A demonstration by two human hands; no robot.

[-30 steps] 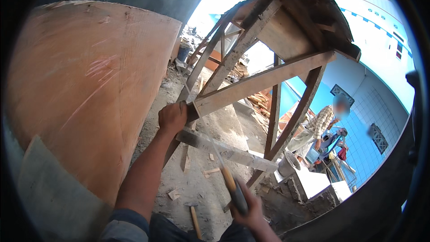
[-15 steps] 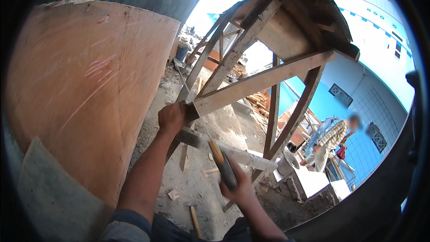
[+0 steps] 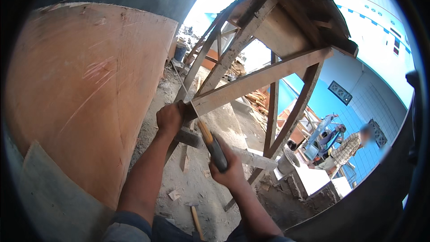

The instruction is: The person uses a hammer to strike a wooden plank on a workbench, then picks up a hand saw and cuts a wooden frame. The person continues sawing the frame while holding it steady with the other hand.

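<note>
My right hand [image 3: 229,171] is closed round the dark and yellowish handle of a handsaw [image 3: 207,136]. Its thin blade, seen nearly edge-on, runs up past the lower end of a slanted wooden board [image 3: 264,80]. My left hand [image 3: 170,118] is wrapped round that end of the board, just left of the blade; its fingertips are partly hidden. The board leans across a timber frame with a curved wooden top [image 3: 286,27]. Below my hands, a crossbar [image 3: 255,157] spans the frame's legs.
A large plywood sheet [image 3: 89,94] stands close on my left. A hammer [image 3: 195,222] lies on the dusty floor among wood scraps [image 3: 175,194]. To the right are a bucket [image 3: 288,161], pale blocks [image 3: 314,180] and a person in a checked shirt [image 3: 346,149]. Stacked wood [image 3: 259,103] lies behind the frame.
My right hand has pushed the saw up and left, bringing its handle closer to the board's end. My left hand keeps its grip. The person at the right has shifted rightward.
</note>
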